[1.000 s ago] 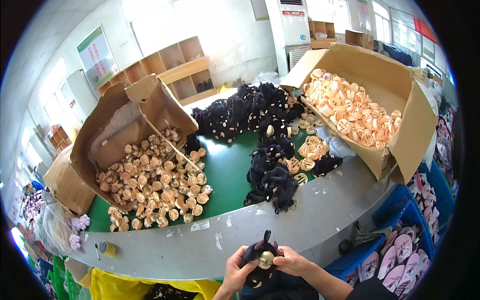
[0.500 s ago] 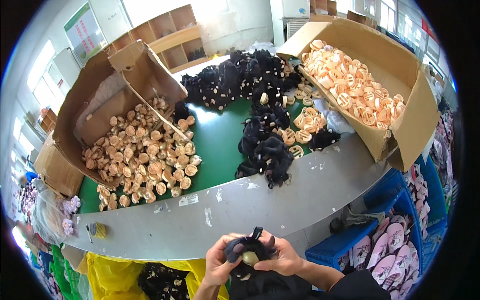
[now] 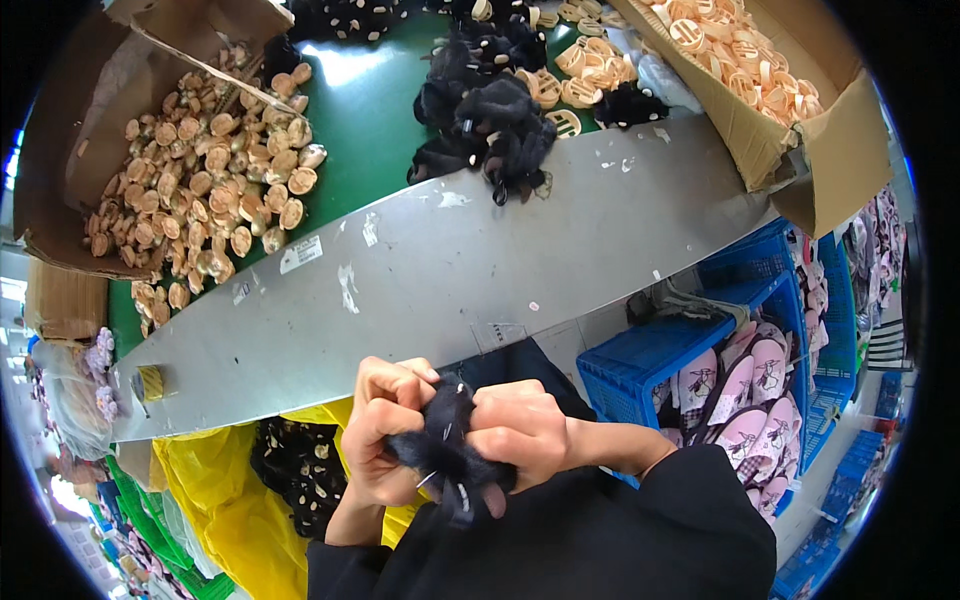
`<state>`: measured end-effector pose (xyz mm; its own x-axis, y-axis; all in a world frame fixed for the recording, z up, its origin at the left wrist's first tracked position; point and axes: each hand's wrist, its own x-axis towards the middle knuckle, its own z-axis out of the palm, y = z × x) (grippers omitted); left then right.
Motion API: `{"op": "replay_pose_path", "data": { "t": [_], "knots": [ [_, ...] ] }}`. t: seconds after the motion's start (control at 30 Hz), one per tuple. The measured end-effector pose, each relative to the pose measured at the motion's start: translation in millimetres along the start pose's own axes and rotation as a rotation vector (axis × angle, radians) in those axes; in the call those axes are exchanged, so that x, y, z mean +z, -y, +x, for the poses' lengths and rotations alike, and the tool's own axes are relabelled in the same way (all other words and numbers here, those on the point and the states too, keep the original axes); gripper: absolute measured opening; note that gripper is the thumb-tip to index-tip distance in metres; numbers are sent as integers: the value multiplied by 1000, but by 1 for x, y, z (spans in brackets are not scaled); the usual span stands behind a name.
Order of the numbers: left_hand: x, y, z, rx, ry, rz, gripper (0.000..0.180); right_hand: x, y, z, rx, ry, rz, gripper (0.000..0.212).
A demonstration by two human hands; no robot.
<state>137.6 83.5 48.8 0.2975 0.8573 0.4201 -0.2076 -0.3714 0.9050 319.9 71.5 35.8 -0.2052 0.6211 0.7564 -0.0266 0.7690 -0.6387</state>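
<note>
Both of my hands grip one small black plush piece (image 3: 447,452) with ear-like flaps and a black loop, held in front of my body below the table edge. My left hand (image 3: 385,432) is closed on its left side, fingers curled into the fur. My right hand (image 3: 520,428) is closed around its right side, thumb pressed into the plush. A thin pale strand shows across the black fur. The gold dome seen on it earlier is hidden from view. More black plush pieces (image 3: 490,105) lie heaped on the green table top (image 3: 360,130) ahead.
A torn carton (image 3: 60,190) of gold-and-peach domed parts (image 3: 215,180) stands at left. At right, another carton (image 3: 850,160) holds peach plastic rings (image 3: 735,60). Blue crates (image 3: 625,365) with pink slippers (image 3: 745,385) stand beside me. A yellow bag (image 3: 215,490) with black pieces hangs below the metal edge (image 3: 430,270).
My view has tipped down toward my hands. The plush piece has been turned, its gold dome gone from sight, and my fingers have curled into tighter grips on both sides.
</note>
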Motion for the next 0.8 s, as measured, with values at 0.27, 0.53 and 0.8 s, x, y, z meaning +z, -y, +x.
{"op": "replay_pose_path", "data": {
  "t": [0.27, 0.53, 0.8],
  "knots": [
    [8, 2, -8, 48, -130, 170, 27, -4, -11, 11, -79, -135, -34, 49],
    [25, 1, 1, 26, -221, 505, 26, 0, -20, -5, 167, -255, -61, 41],
    [11, -12, -2, -149, -162, 424, 25, 0, -7, 12, 325, -145, 54, 29]
  ]
}}
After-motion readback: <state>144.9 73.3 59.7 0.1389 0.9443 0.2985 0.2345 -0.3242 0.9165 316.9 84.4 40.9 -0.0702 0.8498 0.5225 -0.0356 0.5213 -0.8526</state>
